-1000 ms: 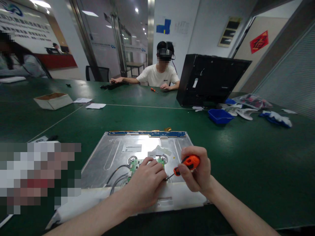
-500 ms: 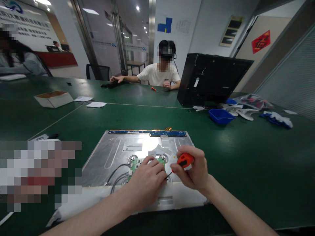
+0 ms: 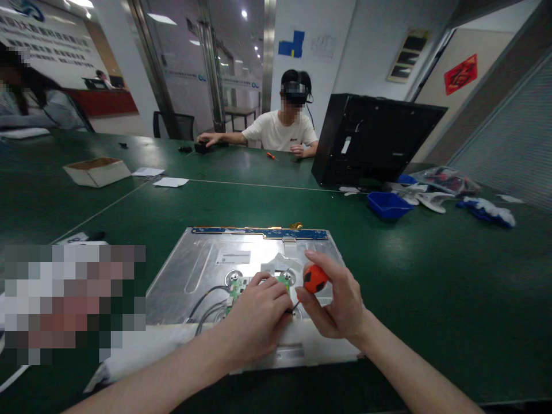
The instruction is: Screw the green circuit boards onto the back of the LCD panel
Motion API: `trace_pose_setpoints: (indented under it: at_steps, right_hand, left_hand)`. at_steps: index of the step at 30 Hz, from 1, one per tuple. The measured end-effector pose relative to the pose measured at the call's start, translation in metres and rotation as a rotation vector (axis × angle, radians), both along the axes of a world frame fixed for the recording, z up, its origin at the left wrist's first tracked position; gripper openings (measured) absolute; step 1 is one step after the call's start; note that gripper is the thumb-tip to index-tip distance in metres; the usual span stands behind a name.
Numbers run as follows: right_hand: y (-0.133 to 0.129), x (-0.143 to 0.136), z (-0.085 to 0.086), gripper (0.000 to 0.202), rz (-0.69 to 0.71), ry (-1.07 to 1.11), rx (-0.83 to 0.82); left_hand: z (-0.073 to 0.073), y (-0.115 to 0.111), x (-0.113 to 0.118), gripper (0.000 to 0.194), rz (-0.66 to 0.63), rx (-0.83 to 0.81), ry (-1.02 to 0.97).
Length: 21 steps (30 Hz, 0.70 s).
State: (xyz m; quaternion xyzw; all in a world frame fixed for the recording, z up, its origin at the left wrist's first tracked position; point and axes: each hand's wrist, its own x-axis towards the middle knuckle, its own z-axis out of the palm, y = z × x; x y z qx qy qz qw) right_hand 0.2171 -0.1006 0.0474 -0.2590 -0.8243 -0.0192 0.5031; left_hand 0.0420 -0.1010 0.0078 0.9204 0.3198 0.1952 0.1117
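Observation:
A flat metal display panel (image 3: pixel 202 270) lies on the green table, with a blue circuit strip (image 3: pixel 297 234) along its far edge. On its middle sits a green circuit board (image 3: pixel 240 284) with dark cables at its left. My left hand (image 3: pixel 264 307) rests over the board and covers much of it; what its bent fingertips hold, if anything, is hidden. My right hand (image 3: pixel 340 299) grips a red-and-black screwdriver (image 3: pixel 315 279) between thumb and fingers. The screwdriver's shaft slants down toward the board's right edge, beside my left fingers.
A black monitor (image 3: pixel 383 138) stands at the back right, near a blue tray (image 3: pixel 389 205) and gloves (image 3: pixel 486 211). An open box (image 3: pixel 97 172) and papers lie at the left. Across the table sits a person (image 3: pixel 282 129); another is at the far left.
My right hand has tilted the screwdriver more upright, and its handle has shifted slightly left. My left hand stays over the board. The person across has shifted a black object slightly.

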Motion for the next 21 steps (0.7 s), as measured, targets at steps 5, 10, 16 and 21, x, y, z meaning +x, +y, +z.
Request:
trace_pose_setpoints:
  at_steps: [5,10,16,21]
  right_hand:
    - [0.0025,-0.0019,-0.0021,0.051,-0.003,0.011,0.069]
    - [0.0017,-0.0005,-0.0034,0.055,0.051,-0.006,0.017]
    - [-0.0004,-0.002,-0.004,0.057,0.091,0.029,0.031]
    - [0.0007,-0.0053,-0.0073,0.057,0.085,0.046,0.105]
  left_hand:
    - [0.0017,-0.001,-0.0011,0.009,-0.01,-0.051,-0.021]
    - [0.0074,-0.0024,-0.0011,0.009,-0.023,-0.057,0.001]
    - [0.0071,-0.0035,-0.0013,0.013,-0.018,-0.047,-0.004]
    - [0.0048,-0.0041,-0.0012,0.012,-0.007,-0.043,-0.014]
